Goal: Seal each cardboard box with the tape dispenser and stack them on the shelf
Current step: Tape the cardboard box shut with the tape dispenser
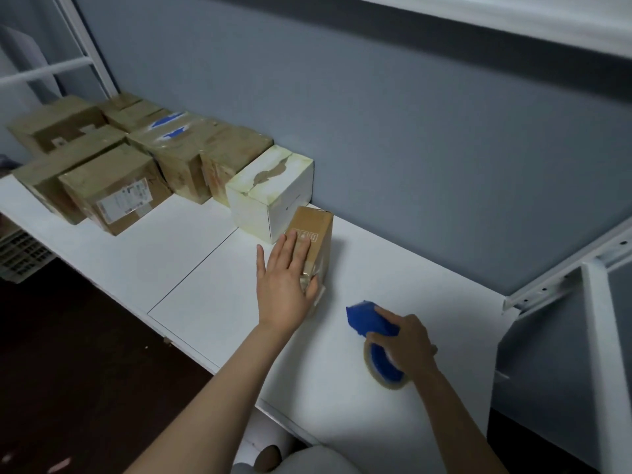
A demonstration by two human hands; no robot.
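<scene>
A small brown cardboard box (pixel 316 230) lies on the white shelf (pixel 191 254), next to a white box (pixel 270 189). My left hand (pixel 285 278) lies flat on the brown box's top with straight fingers, over a strip of clear tape. To the right, my right hand (pixel 405 340) grips the blue tape dispenser (pixel 367 321), whose tape roll (pixel 386 371) rests on the shelf surface. The dispenser is a short way from the box and does not touch it.
Several taped brown boxes (pixel 113 186) stand in rows at the shelf's far left, against the grey wall. A white metal bracket and post (pixel 595 268) rise at the right. An upper shelf edge runs across the top right. Dark floor lies below left.
</scene>
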